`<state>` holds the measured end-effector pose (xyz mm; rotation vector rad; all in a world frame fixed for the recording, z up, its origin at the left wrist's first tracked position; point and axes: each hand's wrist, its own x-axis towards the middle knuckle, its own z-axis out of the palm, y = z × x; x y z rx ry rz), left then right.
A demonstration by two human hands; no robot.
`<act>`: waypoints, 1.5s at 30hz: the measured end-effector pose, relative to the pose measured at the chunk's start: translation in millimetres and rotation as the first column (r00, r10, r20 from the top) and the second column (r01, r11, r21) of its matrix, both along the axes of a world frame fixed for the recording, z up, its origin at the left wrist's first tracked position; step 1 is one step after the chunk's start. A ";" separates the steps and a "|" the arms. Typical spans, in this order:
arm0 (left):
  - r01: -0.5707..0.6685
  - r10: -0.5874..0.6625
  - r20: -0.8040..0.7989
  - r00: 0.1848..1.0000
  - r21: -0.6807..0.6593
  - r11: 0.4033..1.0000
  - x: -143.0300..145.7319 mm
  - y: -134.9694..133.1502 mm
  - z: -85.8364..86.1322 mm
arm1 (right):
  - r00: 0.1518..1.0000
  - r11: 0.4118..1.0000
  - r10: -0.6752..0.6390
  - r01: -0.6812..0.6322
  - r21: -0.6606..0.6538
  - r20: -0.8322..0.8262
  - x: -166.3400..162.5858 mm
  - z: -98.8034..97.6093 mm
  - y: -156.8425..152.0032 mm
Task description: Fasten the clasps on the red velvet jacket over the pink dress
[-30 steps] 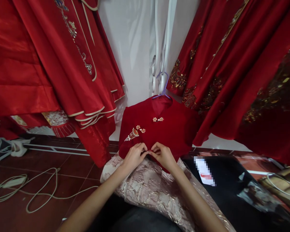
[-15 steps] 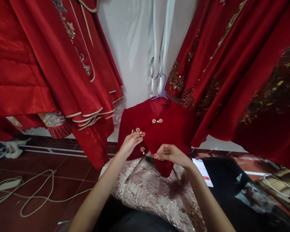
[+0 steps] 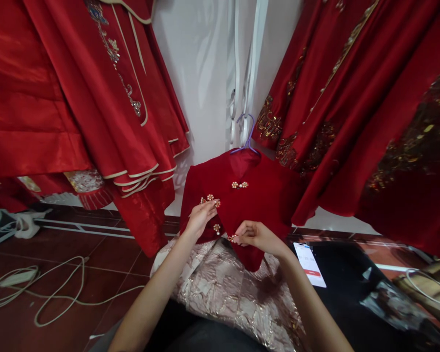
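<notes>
A red velvet jacket (image 3: 266,205) hangs on a purple hanger (image 3: 248,142) in front of me, its front partly parted low down. My left hand (image 3: 201,217) is closed at the middle pearl-flower clasp (image 3: 210,197), fingertips pressed together on the jacket front; its thumb is hidden. Between the fingertips of my right hand (image 3: 258,237) is the lower clasp piece (image 3: 232,239), on the edge of the other front panel. A matching flower button with a hanging pearl (image 3: 216,228) shows between my hands. The top clasp (image 3: 240,185) joins the panels near the neck.
Red embroidered garments (image 3: 132,122) hang at left, with sequined ones (image 3: 337,137) at right. Pale brocade fabric (image 3: 220,293) lies below the jacket. A phone (image 3: 310,264) rests on a black surface (image 3: 337,293) at right. A cable (image 3: 58,298) loops across the tiled floor.
The view has shifted slightly, so everything sits a little farther right. Both hands keep nearly the same places on the jacket.
</notes>
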<state>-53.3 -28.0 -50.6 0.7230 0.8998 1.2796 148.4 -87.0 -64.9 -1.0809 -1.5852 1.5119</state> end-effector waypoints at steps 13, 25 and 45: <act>-0.119 0.119 -0.072 0.990 0.002 0.993 13.2 10.6 -4.4 | 1.000 1.000 -0.009 0.009 0.004 -0.015 -4.2 0.1 -1.3; 0.261 -0.082 -0.548 0.833 0.257 0.931 16.8 3.7 24.0 | 0.967 0.972 0.233 -0.230 -0.041 0.099 32.3 15.1 -7.8; 0.713 0.379 -0.805 0.457 0.586 0.385 40.4 46.3 82.2 | 0.947 0.956 0.293 -0.289 -0.054 0.129 44.3 24.0 -14.6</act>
